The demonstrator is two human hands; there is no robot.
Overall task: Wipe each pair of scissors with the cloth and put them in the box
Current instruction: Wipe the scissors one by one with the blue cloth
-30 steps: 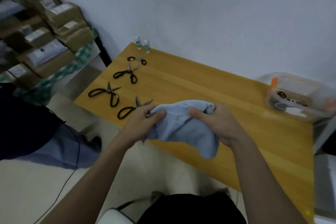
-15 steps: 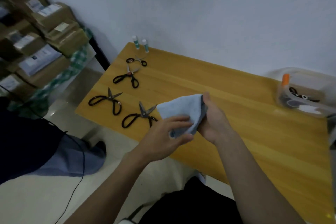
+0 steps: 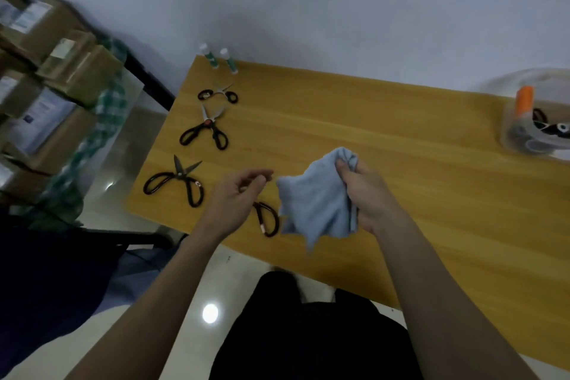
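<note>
My right hand [image 3: 367, 194] grips a light blue cloth [image 3: 314, 197] that hangs over the wooden table [image 3: 401, 163]. My left hand [image 3: 237, 197] hovers with curled, parted fingers and holds nothing, just above the nearest black-handled scissors [image 3: 266, 219], which it partly hides. Three more pairs lie on the left of the table: a large black pair [image 3: 177, 183], a pair with a red pivot [image 3: 205, 131] and a small pair [image 3: 219, 94]. A clear plastic box [image 3: 536, 120] holding scissors stands at the far right.
Two small green-and-white tubes [image 3: 219, 60] stand at the table's far left corner by the wall. Cardboard parcels [image 3: 49, 71] are stacked on a shelf to the left. Another person's dark clothing [image 3: 46, 271] is at lower left on the floor side.
My left hand has let go of the cloth and moved left over the nearest scissors. The cloth now hangs from my right hand alone.
</note>
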